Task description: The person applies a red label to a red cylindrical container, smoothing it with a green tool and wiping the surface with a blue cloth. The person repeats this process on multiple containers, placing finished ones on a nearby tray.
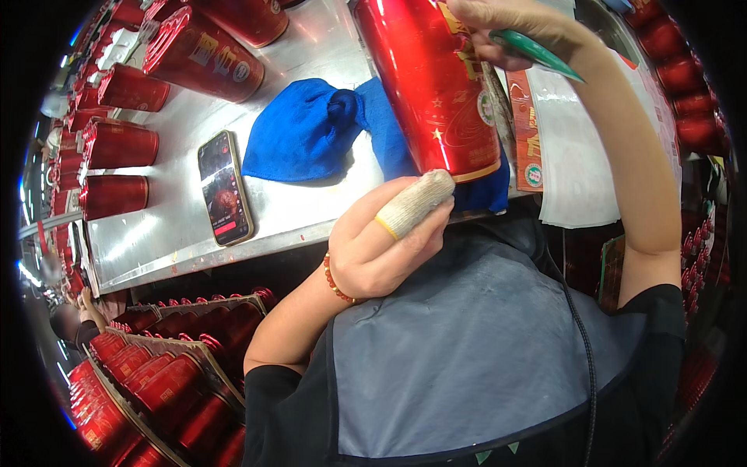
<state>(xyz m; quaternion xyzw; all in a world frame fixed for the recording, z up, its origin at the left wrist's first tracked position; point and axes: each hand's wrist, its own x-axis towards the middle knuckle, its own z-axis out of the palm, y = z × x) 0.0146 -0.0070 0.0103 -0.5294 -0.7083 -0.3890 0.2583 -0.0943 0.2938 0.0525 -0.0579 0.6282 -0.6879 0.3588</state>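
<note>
A large, glossy red can (424, 86) lies just right of the bunched blue cloth (299, 132), with more blue fabric under it; whether that is one piece or two, I cannot tell. The can is smooth and shiny, with gold lettering, small stars, a round white-and-green badge and a thin gold rim at its near end.

The left hand (389, 245), to the lower right of the blue cloth, is curled, with one finger in a pale knitted sleeve (415, 204) against the can's near rim; whether it grips the can, I cannot tell. The right hand (513, 27), to the upper right of the cloth, is closed around one green pointed tool (537, 53) beside the can's far part.

One phone (225, 187) lies on the metal worktop (171, 241), left of the cloth. Five nearer red cans (120, 145) stand left and upper left of the cloth; those behind are too crowded to count. One white sheet (580, 156) is well right of the cloth.

The held can's long axis slants from upper left to lower right, its rimmed end pointing toward the person and its other end cut off by the picture's top edge.
</note>
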